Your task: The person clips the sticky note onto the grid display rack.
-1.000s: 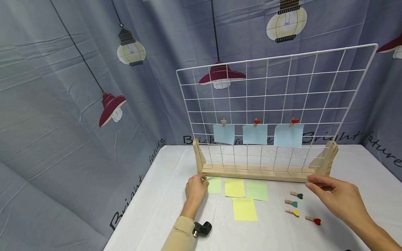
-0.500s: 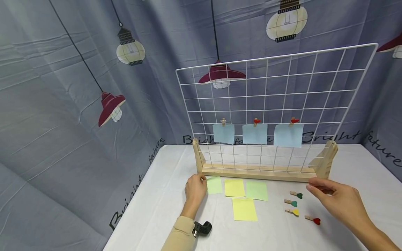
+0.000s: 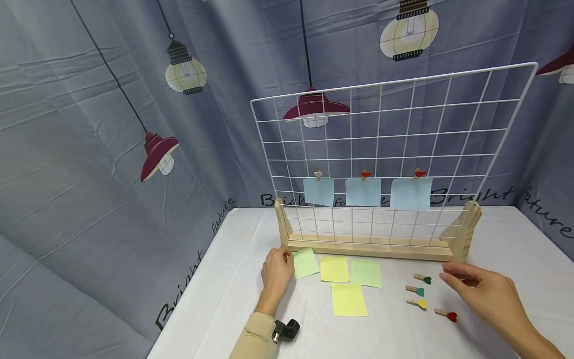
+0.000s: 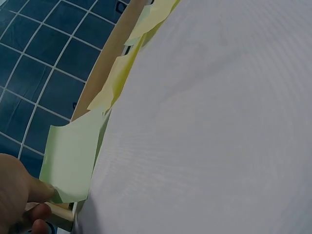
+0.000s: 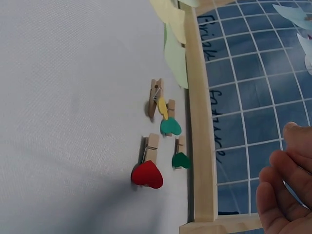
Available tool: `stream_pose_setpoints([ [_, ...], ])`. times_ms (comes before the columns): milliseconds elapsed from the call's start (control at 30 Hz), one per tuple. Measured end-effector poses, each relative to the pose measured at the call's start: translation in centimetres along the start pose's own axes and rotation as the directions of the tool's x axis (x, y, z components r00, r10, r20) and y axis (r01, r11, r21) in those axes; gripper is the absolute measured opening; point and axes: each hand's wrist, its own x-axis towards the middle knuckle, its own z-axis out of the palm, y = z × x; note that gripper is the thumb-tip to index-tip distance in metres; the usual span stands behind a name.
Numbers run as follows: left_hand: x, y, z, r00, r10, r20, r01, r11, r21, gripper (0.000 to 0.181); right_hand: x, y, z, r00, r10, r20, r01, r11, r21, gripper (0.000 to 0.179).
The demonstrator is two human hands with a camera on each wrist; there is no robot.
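Observation:
My left hand (image 3: 277, 270) pinches the left edge of a pale green sticky note (image 3: 306, 263), which lies slightly turned at the left end of a row. In the left wrist view, thumb and fingers grip a corner of that note (image 4: 72, 158), its far side lifted. To its right lie a yellow note (image 3: 334, 269) and another green note (image 3: 366, 273); a second yellow note (image 3: 349, 300) lies in front. My right hand (image 3: 486, 290) hovers with loosely bent fingers and holds nothing. Near it are heart clothespins: dark green (image 3: 422, 278), teal (image 3: 414, 290), yellow (image 3: 417, 303) and red (image 3: 446, 314).
A white wire grid (image 3: 394, 134) stands upright in a wooden base (image 3: 367, 248) behind the notes. Three blue notes (image 3: 363, 192) hang on it from heart clothespins. A patterned curtain (image 3: 215, 124) encloses the white table (image 3: 251, 234).
The left green note has turned and its right side has risen a little, with my left hand shifting slightly left. My right hand has drawn slightly down, away from the base.

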Motion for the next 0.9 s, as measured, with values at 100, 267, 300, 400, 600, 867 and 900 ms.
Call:
stream_pose_setpoints([
  [100, 0.1, 0.1, -0.4, 1.000, 0.016, -0.021, -0.016, 1.000, -0.002, 0.007, 0.0, 0.1, 0.1, 1.000, 0.001, 0.000, -0.001, 1.000, -0.001, 0.036],
  [267, 0.2, 0.2, -0.9, 0.999, 0.015, -0.033, -0.016, 1.000, -0.008, 0.006, -0.1, 0.2, 0.1, 1.000, 0.011, 0.014, -0.011, 1.000, 0.001, 0.035],
  [300, 0.2, 0.1, -1.0, 0.999, 0.013, -0.031, -0.014, 1.000, -0.009, 0.005, -0.2, 0.2, 0.1, 1.000, 0.012, 0.016, -0.012, 1.000, 0.002, 0.035],
  [400, 0.3, 0.0, -1.2, 0.999, 0.013, -0.030, -0.013, 0.999, -0.029, 0.005, -0.3, 0.2, 0.2, 1.000, 0.009, 0.018, -0.009, 1.000, 0.001, 0.033],
  [600, 0.2, 0.3, -1.7, 0.999, 0.024, -0.044, -0.027, 0.996, -0.084, 0.006, -0.3, 0.3, 0.4, 0.999, 0.026, 0.030, -0.026, 1.000, -0.002, 0.036],
  [867, 0.4, 0.9, -2.4, 0.997, 0.035, -0.062, -0.044, 0.989, -0.144, 0.007, -0.5, 0.7, 0.7, 0.995, 0.073, 0.064, -0.074, 0.997, 0.006, 0.038],
  [900, 0.4, 0.9, -2.5, 0.997, 0.033, -0.063, -0.042, 0.989, -0.145, 0.007, -0.5, 0.7, 0.7, 0.994, 0.083, 0.076, -0.084, 0.996, 0.006, 0.039],
])
